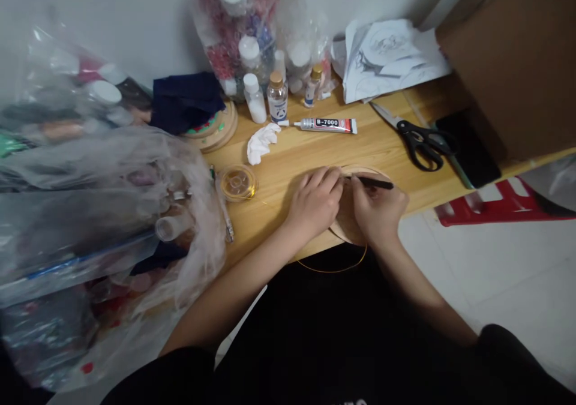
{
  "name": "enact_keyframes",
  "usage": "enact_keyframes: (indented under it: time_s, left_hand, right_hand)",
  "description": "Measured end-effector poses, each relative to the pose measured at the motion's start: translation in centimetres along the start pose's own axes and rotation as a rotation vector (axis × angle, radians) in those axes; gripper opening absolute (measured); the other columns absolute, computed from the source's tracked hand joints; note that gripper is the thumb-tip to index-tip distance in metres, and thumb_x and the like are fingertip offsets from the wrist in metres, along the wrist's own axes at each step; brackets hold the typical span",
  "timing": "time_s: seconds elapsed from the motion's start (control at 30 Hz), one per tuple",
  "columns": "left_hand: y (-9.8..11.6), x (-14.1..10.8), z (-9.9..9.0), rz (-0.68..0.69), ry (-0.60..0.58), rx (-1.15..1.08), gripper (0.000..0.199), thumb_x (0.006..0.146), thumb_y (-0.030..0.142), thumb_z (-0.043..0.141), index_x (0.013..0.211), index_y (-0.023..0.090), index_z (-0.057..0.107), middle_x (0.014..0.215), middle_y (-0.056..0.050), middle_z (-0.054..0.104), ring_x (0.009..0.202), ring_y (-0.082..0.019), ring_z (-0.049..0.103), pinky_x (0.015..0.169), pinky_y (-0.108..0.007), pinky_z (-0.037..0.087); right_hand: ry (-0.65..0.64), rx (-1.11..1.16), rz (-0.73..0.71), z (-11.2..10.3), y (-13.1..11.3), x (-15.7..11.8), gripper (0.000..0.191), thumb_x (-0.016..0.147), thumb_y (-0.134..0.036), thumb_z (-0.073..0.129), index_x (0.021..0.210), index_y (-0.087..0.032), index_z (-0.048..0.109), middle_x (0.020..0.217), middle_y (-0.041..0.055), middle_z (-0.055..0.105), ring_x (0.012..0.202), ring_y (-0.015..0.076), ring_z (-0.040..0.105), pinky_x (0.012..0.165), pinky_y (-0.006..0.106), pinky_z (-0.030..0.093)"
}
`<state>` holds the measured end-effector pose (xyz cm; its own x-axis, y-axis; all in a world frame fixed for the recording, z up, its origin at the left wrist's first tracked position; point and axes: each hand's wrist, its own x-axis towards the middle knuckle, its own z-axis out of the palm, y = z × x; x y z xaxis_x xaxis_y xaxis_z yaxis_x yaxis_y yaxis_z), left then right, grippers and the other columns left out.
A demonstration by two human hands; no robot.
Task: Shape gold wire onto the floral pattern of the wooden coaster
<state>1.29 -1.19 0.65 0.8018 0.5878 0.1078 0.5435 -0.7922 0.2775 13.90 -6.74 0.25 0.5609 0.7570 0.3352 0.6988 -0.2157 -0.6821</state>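
Note:
A round pale hoop or disc (345,228) lies at the table's front edge, largely covered by both hands. My right hand (379,206) is closed on a slim dark tool (375,183), whose tip points left over the disc. On the disc's left side rests my left hand (316,199), fingers bent and pressed together; whatever lies under its fingertips is hidden. A thin yellow wire (330,270) loops below the disc over the dark clothing. To the left sits a clear spool of golden wire (237,183), its loose end trailing right.
Behind the hands are a B-7000 glue tube (327,125), crumpled tissue (262,143) and small bottles (278,98). Black-handled scissors (420,141), a phone (468,150) and a cardboard box (513,63) stand right. Plastic bags (103,195) crowd the left, beside a pen (224,207).

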Motion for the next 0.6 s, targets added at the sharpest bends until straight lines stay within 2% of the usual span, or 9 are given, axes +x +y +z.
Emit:
enact_keyframes:
  time_s: [0.13, 0.37, 0.47, 0.6]
  left_hand:
    - [-0.1, -0.1, 0.2, -0.004, 0.022, -0.025, 0.035, 0.098, 0.016, 0.042, 0.126, 0.013, 0.061, 0.141, -0.008, 0.056, 0.129, -0.024, 0.048, 0.102, -0.039, 0.044]
    - [-0.3, -0.1, 0.4, 0.011, 0.038, -0.043, 0.034, 0.099, 0.015, 0.04, 0.125, 0.012, 0.061, 0.14, -0.009, 0.056, 0.126, -0.024, 0.05, 0.101, -0.039, 0.045]
    - [-0.3, -0.2, 0.5, 0.016, 0.057, -0.038, 0.033, 0.1, 0.016, 0.039, 0.122, 0.012, 0.063, 0.139, -0.01, 0.056, 0.127, -0.024, 0.049, 0.101, -0.04, 0.045]
    - [-0.3, -0.3, 0.5, 0.016, 0.074, -0.046, 0.033, 0.099, 0.015, 0.04, 0.122, 0.012, 0.063, 0.138, -0.011, 0.057, 0.126, -0.024, 0.05, 0.1, -0.04, 0.045]
  right_hand:
    - [0.062, -0.05, 0.06, 0.8, -0.8, -0.5, 0.022, 0.084, -0.029, 0.057, 0.082, -0.015, 0.072, 0.08, 0.0091, 0.073, 0.072, 0.0196, 0.069, 0.073, 0.034, 0.055]
    - [0.128, -0.096, 0.097, 1.7, -1.1, -0.5, 0.02, 0.08, -0.029, 0.057, 0.073, -0.016, 0.069, 0.067, 0.0076, 0.068, 0.068, 0.0215, 0.066, 0.079, 0.04, 0.055]
    - [0.141, -0.084, 0.097, 2.1, -1.3, -0.8, 0.019, 0.08, -0.027, 0.058, 0.073, -0.014, 0.069, 0.07, 0.0095, 0.069, 0.069, 0.022, 0.066, 0.079, 0.043, 0.055]
    - [0.123, -0.012, 0.085, 1.4, -0.8, -0.9, 0.02, 0.081, -0.029, 0.06, 0.081, -0.013, 0.072, 0.076, 0.0091, 0.071, 0.069, 0.0194, 0.066, 0.074, 0.039, 0.056]
